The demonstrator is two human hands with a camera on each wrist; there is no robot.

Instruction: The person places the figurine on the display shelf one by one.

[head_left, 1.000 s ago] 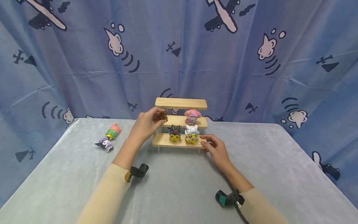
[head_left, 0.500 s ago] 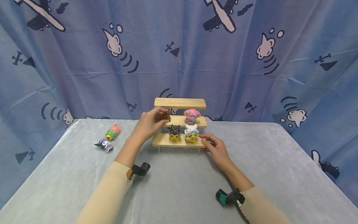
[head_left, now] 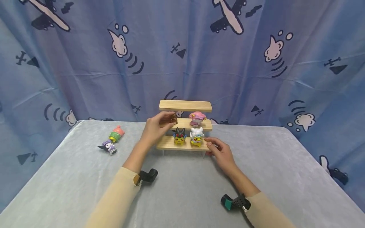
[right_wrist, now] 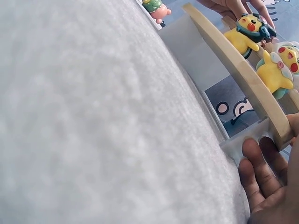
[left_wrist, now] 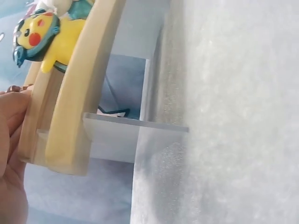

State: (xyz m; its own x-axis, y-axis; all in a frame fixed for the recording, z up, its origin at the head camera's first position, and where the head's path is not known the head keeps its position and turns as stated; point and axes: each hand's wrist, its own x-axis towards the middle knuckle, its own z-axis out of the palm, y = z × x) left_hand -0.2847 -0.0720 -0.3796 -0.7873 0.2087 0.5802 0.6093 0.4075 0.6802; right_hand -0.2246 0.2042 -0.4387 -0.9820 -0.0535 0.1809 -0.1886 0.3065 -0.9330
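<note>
A three-tier stand point(head_left: 185, 106) of pale wood with clear side panels point(right_wrist: 247, 139) holds several small figurines. On its bottom board point(head_left: 166, 144), a yellow figurine in a dark eared hood point(head_left: 179, 136) stands upright beside a yellow one in a white hood point(head_left: 196, 136); on the middle board point(head_left: 183, 123), a pink-hooded figurine point(head_left: 197, 119) stands towards the right end. At the left part of that middle tier, the left hand point(head_left: 154, 128) has its grip pinching a small brown figurine point(head_left: 174, 119); whether its base touches the wood cannot be told. Against the earliest frame, this brown piece sits further in from the board's left end, nearer the pink-hooded one, while the right hand point(head_left: 223, 155) keeps its place, its grip curled round the right end of the bottom board. The left hand covers part of the brown figurine, and the dark-hooded one stands on the tier in front. On the left of the grey tabletop point(head_left: 176, 190) lie a pink-and-green figurine point(head_left: 116, 134) and a purple-and-black one point(head_left: 108, 146), close together. A blue patterned curtain point(head_left: 182, 76) hangs behind.
</note>
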